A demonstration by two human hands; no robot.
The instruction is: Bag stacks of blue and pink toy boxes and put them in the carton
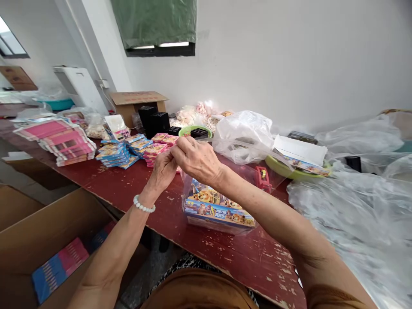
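A clear plastic bag point(225, 176) stands on the red table point(128, 180) with a stack of flat boxes printed with cartoon dogs point(219, 208) inside it. My left hand point(164, 169) and my right hand point(196, 159) meet above the bag. Both pinch its top edge with closed fingers. A white bead bracelet point(143, 206) is on my left wrist.
Stacks of pink boxes point(64, 143) and blue boxes point(114, 154) lie at the left. A red tape dispenser point(263, 178) and a green tray point(289, 169) sit behind the bag. Loose plastic bags point(350, 210) cover the right. An open carton point(48, 244) with packs stands below left.
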